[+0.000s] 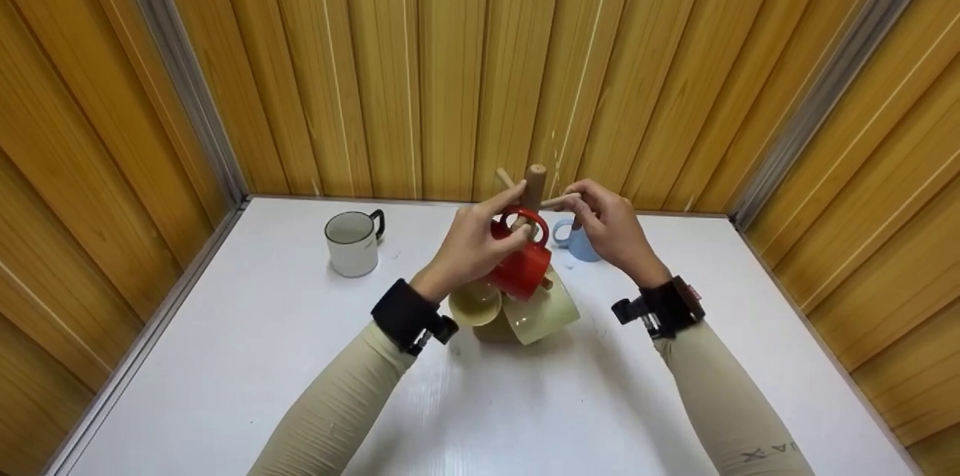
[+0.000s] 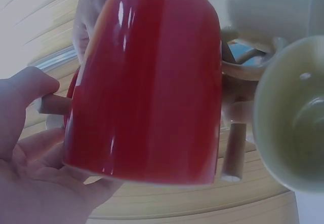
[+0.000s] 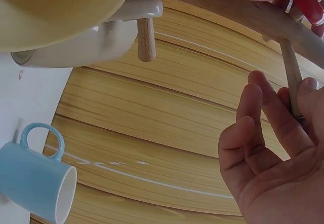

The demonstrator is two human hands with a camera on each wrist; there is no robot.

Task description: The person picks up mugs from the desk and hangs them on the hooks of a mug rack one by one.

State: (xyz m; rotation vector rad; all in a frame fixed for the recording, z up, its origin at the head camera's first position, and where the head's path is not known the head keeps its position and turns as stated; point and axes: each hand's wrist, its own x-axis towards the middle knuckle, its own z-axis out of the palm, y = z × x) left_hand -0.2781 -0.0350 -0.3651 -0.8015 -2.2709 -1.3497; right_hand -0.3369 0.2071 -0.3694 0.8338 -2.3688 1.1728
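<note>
A red mug (image 1: 521,266) hangs tilted by its handle on a peg of a wooden mug tree (image 1: 534,187). My left hand (image 1: 480,236) holds the red mug at its handle side, thumb against the peg's end (image 2: 53,104) and fingers partly hidden behind the mug. With thumb and forefinger, my right hand (image 1: 611,225) pinches another peg (image 3: 291,77) of the mug tree, which carries no mug; its other fingers are loosely bent. Below the red mug hang a pale green mug (image 1: 544,315) and a yellowish mug (image 1: 475,305), its opening towards me.
A white mug (image 1: 352,247) with a dark rim and handle stands at the left on the white table (image 1: 247,356). A light blue mug (image 3: 38,181) stands behind the mug tree at the right. Wood-patterned panels (image 1: 450,64) enclose the back and sides.
</note>
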